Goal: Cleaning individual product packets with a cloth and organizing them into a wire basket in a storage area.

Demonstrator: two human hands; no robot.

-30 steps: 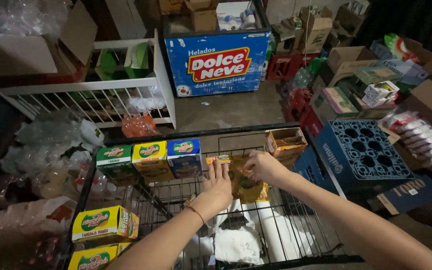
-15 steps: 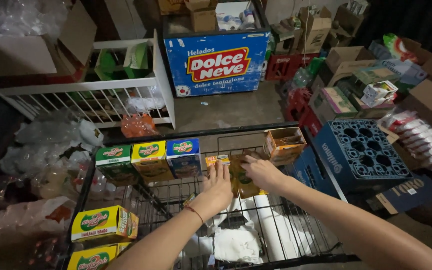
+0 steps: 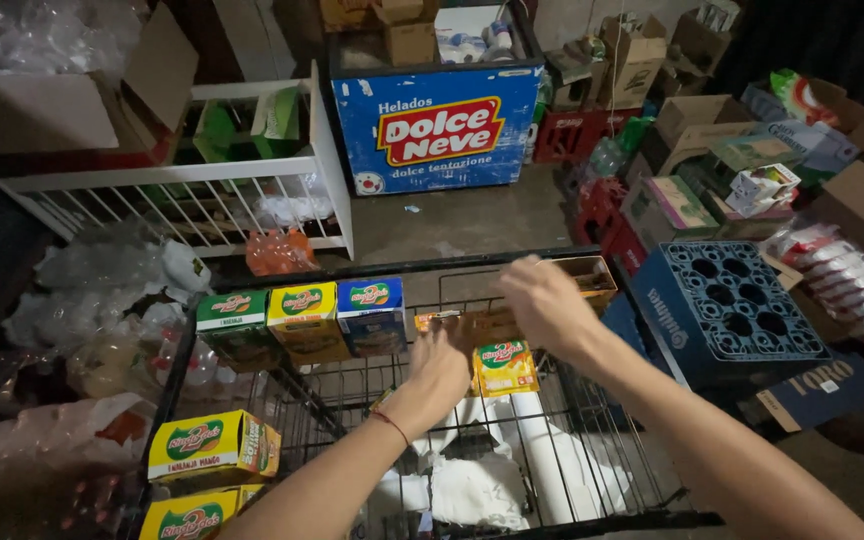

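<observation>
Inside the black wire shopping cart [image 3: 214,300], the left hand [image 3: 440,368] lies flat, fingers loose, against the small orange-and-green juice carton [image 3: 504,366] standing at the cart's far end, while the right hand [image 3: 544,300] hovers open and empty just above it, beside the brown cardboard box [image 3: 588,278].

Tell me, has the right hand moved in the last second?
Yes. The right hand has lifted off the small carton and gone toward the cart's far rim.

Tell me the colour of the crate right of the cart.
Blue crate, with a grid of round holes; the head view shows it.
</observation>
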